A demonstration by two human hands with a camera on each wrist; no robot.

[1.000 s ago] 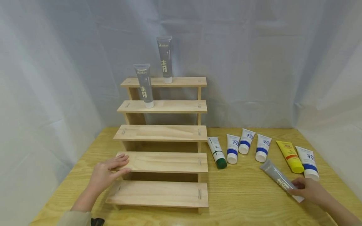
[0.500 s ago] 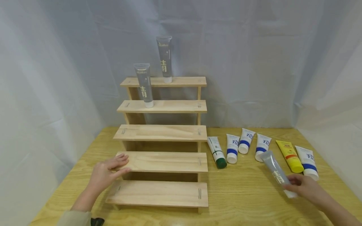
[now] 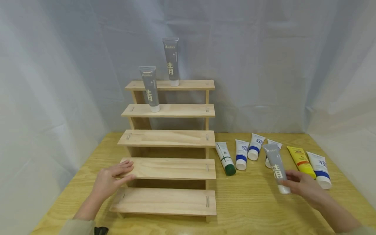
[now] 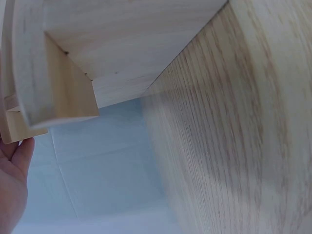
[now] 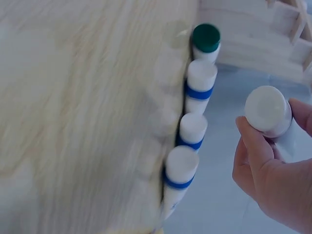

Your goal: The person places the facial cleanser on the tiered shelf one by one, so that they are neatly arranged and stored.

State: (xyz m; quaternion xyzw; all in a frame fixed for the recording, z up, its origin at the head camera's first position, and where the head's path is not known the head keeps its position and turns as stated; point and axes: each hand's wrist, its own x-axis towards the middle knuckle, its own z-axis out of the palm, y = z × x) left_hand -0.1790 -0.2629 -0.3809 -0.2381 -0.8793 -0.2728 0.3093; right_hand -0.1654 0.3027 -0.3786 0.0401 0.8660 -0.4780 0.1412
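My left hand (image 3: pixel 110 182) rests on the left end of the second-lowest shelf of a stepped wooden display rack (image 3: pixel 170 168), fingers extended and touching the board. In the left wrist view that hand (image 4: pixel 13 180) shows beside a board's corner. My right hand (image 3: pixel 305 187) pinches a grey squeeze tube (image 3: pixel 275 163) near its white cap, holding it above the table with the cap down. In the right wrist view the tube's cap (image 5: pixel 265 109) sits between thumb and fingers. Two matching grey tubes stand cap-down, one on the top shelf (image 3: pixel 171 60), one on the second-highest (image 3: pixel 150 88).
Several tubes lie on the wood-grain table (image 3: pixel 243 205) right of the rack: a green-capped white tube (image 3: pixel 225 159), white tubes with blue bands (image 3: pixel 242 155), and a yellow tube (image 3: pixel 301 161). The held tube partly covers one white tube (image 3: pixel 268 163). A pale curtain (image 3: pixel 249 65) hangs behind.
My right hand has lifted the grey tube off the table and moved it left and away from me, turning it more upright. My left hand and the rack stay put.
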